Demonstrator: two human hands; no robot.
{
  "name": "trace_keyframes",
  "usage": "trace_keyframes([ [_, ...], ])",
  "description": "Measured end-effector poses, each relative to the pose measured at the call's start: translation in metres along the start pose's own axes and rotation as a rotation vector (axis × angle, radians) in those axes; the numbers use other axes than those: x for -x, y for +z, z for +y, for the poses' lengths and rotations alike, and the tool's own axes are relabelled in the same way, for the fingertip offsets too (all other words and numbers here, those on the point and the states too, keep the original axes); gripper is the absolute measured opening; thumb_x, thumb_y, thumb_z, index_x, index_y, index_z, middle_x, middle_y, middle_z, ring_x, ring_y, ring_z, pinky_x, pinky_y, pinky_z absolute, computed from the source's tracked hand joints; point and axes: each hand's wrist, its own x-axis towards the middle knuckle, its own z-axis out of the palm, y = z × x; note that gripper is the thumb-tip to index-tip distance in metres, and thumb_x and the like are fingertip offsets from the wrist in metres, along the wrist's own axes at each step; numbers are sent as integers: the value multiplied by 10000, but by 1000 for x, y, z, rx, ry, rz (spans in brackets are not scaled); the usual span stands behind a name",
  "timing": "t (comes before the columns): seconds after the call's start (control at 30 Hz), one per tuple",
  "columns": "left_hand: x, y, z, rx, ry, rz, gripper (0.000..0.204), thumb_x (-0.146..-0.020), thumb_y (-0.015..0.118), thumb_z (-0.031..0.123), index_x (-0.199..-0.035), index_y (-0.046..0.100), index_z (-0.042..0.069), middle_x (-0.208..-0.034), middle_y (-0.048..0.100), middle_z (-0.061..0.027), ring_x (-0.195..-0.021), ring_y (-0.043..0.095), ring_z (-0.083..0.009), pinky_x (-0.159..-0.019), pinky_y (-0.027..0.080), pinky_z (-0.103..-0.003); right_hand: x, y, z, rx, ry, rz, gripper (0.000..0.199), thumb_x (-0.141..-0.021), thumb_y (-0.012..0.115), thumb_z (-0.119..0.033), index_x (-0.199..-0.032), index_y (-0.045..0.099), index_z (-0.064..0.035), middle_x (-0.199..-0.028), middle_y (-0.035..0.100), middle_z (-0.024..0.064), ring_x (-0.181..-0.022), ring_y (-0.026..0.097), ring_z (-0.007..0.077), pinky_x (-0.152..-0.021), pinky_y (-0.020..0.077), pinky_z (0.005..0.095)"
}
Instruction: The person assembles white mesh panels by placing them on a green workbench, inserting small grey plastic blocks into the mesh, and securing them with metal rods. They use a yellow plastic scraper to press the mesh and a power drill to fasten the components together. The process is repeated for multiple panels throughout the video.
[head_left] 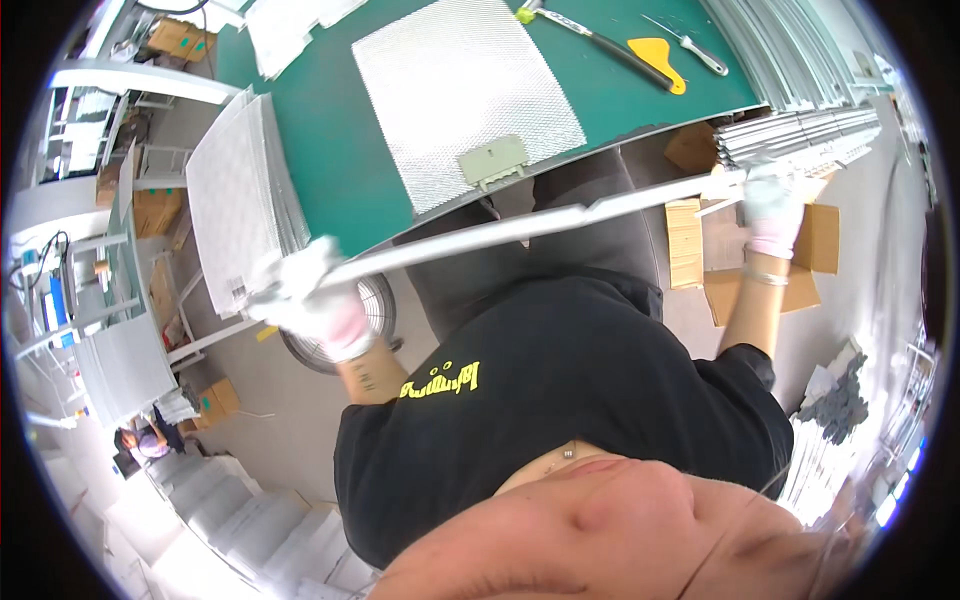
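A long, thin silver-white metal strip [480, 236] spans the space in front of my body, between me and the table edge. Its left end is in my left hand [318, 305], whose white-gloved fingers are closed around it and blurred by motion. My right hand [772, 205], also gloved, grips the strip near its other end, beside a bundle of metal profiles [790, 138]. On the green table [325, 150] lies a silver mesh panel [455, 95]. A small grey-green plate [493, 161] rests on the panel's near edge.
A hammer [625, 58], a yellow scraper [655, 62] and a white-handled screwdriver [700, 52] lie on the table. Mesh panels [235, 190] are stacked at left, strips [785, 50] at far right. Below stand a floor fan [375, 305] and an opened cardboard box [765, 292].
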Motion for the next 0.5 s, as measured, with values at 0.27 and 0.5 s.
trace_keyframes([
  [0.27,-19,-6,41,-597,-387,-162,926,-984,323,803,-949,691,-46,-430,399,-18,-371,369,-172,-389,287,-327,-90,-109,-40,-1000,-62,568,310,-1033,473,-144,-1134,621,109,-1107,677,247,-972,691,376,-963,575,460],
  [0.5,-7,35,-90,-423,-522,-141,703,-1122,394,496,-1432,436,-133,-905,705,-147,-830,682,-215,-838,541,-350,-118,128,-177,-1120,-17,-504,392,-1078,537,-387,-1087,661,-15,-1005,702,108,-944,671,204,-886,540,348],
])
